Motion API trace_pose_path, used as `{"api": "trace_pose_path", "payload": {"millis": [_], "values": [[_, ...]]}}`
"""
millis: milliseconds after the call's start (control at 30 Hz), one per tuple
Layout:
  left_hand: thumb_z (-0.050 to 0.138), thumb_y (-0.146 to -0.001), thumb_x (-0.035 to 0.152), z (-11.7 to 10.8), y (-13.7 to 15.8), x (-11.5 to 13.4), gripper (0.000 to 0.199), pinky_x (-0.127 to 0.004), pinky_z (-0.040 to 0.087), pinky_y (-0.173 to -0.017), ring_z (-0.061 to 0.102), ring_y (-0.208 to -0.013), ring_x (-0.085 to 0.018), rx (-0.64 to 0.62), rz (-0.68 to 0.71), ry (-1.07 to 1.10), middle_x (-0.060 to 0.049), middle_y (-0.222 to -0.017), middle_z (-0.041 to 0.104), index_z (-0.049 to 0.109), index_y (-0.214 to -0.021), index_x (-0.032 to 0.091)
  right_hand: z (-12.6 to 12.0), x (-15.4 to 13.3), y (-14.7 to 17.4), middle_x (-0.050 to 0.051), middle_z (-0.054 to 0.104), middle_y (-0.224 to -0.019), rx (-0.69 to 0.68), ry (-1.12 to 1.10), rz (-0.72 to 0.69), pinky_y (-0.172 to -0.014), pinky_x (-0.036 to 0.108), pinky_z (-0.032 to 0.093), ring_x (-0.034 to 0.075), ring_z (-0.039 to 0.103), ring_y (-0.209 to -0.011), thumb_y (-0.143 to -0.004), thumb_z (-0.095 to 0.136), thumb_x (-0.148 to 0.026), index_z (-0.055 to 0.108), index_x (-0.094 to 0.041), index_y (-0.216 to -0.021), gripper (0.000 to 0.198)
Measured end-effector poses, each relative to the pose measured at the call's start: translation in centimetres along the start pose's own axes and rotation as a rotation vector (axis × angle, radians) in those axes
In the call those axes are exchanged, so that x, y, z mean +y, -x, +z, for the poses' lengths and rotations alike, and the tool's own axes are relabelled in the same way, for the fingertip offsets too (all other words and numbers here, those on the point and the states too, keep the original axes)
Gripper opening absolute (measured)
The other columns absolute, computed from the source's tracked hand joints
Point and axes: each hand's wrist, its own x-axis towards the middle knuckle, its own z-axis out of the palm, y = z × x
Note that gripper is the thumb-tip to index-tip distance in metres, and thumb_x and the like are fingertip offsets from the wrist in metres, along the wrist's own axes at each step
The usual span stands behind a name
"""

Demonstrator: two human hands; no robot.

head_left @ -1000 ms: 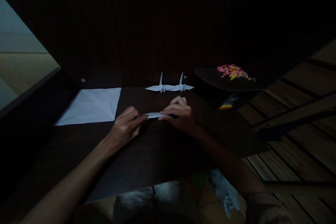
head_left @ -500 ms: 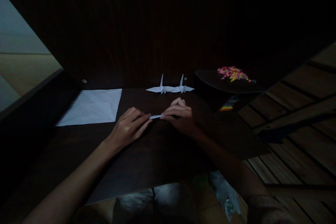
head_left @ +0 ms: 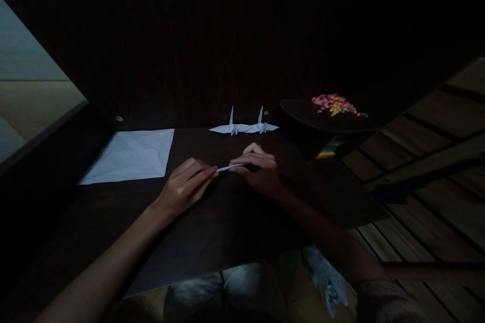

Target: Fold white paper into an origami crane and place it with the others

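Observation:
A narrow piece of folded white paper is stretched between my two hands, just above the dark table. My left hand pinches its left end between thumb and fingers. At the other end, my right hand grips the paper, with its fingers curled and partly covering it. Beyond my hands, two white paper cranes stand side by side against the back panel, their wings touching or overlapping. A creased white sheet of paper lies flat to the left.
Many small colourful pieces are heaped on a rounded dark shelf at the back right. A raised side panel borders the table on the left. Below the front edge, a plastic bag lies near my legs.
The folded paper tilts slightly more, its right end higher. My right fingers have shifted a little along it, so more of the paper shows.

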Motion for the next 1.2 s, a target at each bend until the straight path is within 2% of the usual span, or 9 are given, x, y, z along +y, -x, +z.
{"api": "trace_pose_path", "payload": {"millis": [267, 367, 467, 567, 633, 733, 900, 1033, 1200], "values": [[0.062, -0.083, 0.012, 0.2, -0.2, 0.2, 0.030, -0.032, 0.050, -0.071, 0.061, -0.074, -0.016, -0.029, -0.059, 0.026, -0.008, -0.086, 0.069, 0.061, -0.112, 0.014, 0.0, -0.2, 0.1, 0.001, 0.072, -0.071, -0.037, 0.030, -0.013, -0.071, 0.037, 0.048, 0.019, 0.059, -0.071, -0.075, 0.073, -0.029, 0.074, -0.025, -0.081, 0.007], [0.060, -0.085, 0.015, 0.1, -0.6, 0.6, 0.021, -0.031, 0.049, -0.069, 0.060, -0.070, -0.015, -0.055, -0.135, 0.098, -0.007, -0.081, 0.069, 0.066, -0.105, 0.014, -0.2, -0.5, -0.1, 0.002, 0.072, -0.076, -0.053, 0.031, -0.048, -0.072, 0.037, 0.048, 0.019, 0.059, -0.073, -0.075, 0.073, -0.029, 0.073, -0.025, -0.088, 0.013], [0.062, -0.083, 0.020, -0.2, -1.1, 1.1, 0.013, -0.028, 0.049, -0.066, 0.060, -0.067, -0.015, 0.025, -0.313, 0.191, -0.006, -0.078, 0.070, 0.070, -0.092, 0.015, -0.5, -0.8, -0.3, 0.004, 0.071, -0.091, 0.002, 0.018, -0.004, -0.079, 0.039, 0.048, 0.020, 0.060, -0.083, -0.071, 0.077, -0.031, 0.066, -0.026, -0.108, 0.039], [0.067, -0.080, 0.028, -0.3, -1.3, 1.1, 0.014, -0.026, 0.048, -0.060, 0.061, -0.065, -0.015, 0.110, -0.597, 0.279, -0.004, -0.077, 0.070, 0.072, -0.085, 0.016, -0.4, -0.7, -0.4, 0.006, 0.065, -0.103, 0.091, -0.081, 0.107, -0.080, 0.037, 0.049, 0.020, 0.059, -0.088, -0.066, 0.079, -0.035, 0.055, -0.024, -0.122, 0.062], [0.069, -0.077, 0.034, -0.2, -1.3, 1.0, 0.019, -0.026, 0.050, -0.061, 0.063, -0.068, -0.016, 0.143, -0.780, 0.360, -0.004, -0.078, 0.071, 0.072, -0.085, 0.017, -0.3, -0.6, -0.4, 0.006, 0.064, -0.100, 0.072, -0.181, 0.188, -0.079, 0.034, 0.049, 0.018, 0.059, -0.086, -0.067, 0.078, -0.036, 0.053, -0.023, -0.123, 0.063], [0.072, -0.072, 0.040, 0.2, -1.2, 0.9, 0.029, -0.028, 0.052, -0.063, 0.065, -0.071, -0.018, 0.183, -0.942, 0.509, -0.005, -0.081, 0.072, 0.072, -0.087, 0.016, 0.1, -0.4, -0.2, 0.003, 0.066, -0.089, -0.092, -0.277, 0.286, -0.076, 0.032, 0.049, 0.016, 0.060, -0.081, -0.068, 0.077, -0.035, 0.060, -0.021, -0.110, 0.047], [0.077, -0.067, 0.038, 0.8, -1.3, 1.0, 0.032, -0.028, 0.054, -0.067, 0.066, -0.073, -0.018, 0.240, -0.994, 0.727, -0.006, -0.080, 0.072, 0.068, -0.087, 0.014, 0.9, -0.4, 0.3, 0.002, 0.068, -0.085, -0.266, -0.403, 0.425, -0.071, 0.028, 0.050, 0.014, 0.063, -0.076, -0.071, 0.073, -0.031, 0.065, -0.018, -0.091, 0.025], [0.079, -0.065, 0.030, 1.3, -1.2, 1.2, 0.040, -0.025, 0.053, -0.062, 0.066, -0.068, -0.015, 0.277, -0.992, 0.814, -0.003, -0.076, 0.069, 0.059, -0.096, 0.014, 1.5, -0.3, 0.5, 0.000, 0.068, -0.077, -0.190, -0.451, 0.547, -0.065, 0.025, 0.050, 0.013, 0.064, -0.070, -0.069, 0.073, -0.029, 0.064, -0.018, -0.086, 0.022], [0.078, -0.067, 0.022, 1.9, -0.9, 1.5, 0.047, -0.023, 0.052, -0.058, 0.063, -0.059, -0.010, 0.318, -0.939, 0.873, 0.003, -0.075, 0.066, 0.045, -0.101, 0.020, 1.9, -0.2, 0.5, -0.003, 0.061, -0.064, -0.039, -0.389, 0.570, -0.054, 0.021, 0.046, 0.010, 0.058, -0.057, -0.068, 0.072, -0.029, 0.059, -0.018, -0.082, 0.023]]}}
